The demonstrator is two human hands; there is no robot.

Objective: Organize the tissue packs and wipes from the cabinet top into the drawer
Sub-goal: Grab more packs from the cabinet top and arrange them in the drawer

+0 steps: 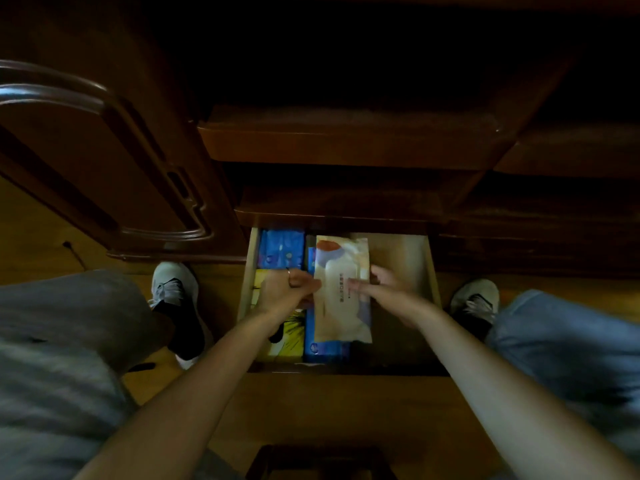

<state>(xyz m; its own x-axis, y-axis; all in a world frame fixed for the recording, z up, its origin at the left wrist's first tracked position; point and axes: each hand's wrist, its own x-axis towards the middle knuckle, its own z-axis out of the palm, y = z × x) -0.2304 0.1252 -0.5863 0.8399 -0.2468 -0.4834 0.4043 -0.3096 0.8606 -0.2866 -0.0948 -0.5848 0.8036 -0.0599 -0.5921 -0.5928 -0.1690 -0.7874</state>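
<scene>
The bottom drawer (pixel 431 271) is pulled open below me. A cream wipes pack (pixel 341 303) with an orange patch lies lengthwise on a blue tissue pack (pixel 325 351) in the drawer's middle. My left hand (pixel 287 289), a ring on one finger, grips the wipes pack's left edge. My right hand (pixel 381 289) holds its right edge, fingers lying over the top. A second blue tissue pack (pixel 280 251) sits at the back left, and a yellow pack (pixel 292 336) lies in front of it, partly under my left wrist.
The drawer's right third shows bare bottom (pixel 398 327). Closed dark wooden drawers (pixel 346 143) stack above it, and a cabinet door (pixel 104 161) stands at the left. My shoes (pixel 175 289) rest on the wooden floor on both sides. A dark stool edge (pixel 318 459) is near me.
</scene>
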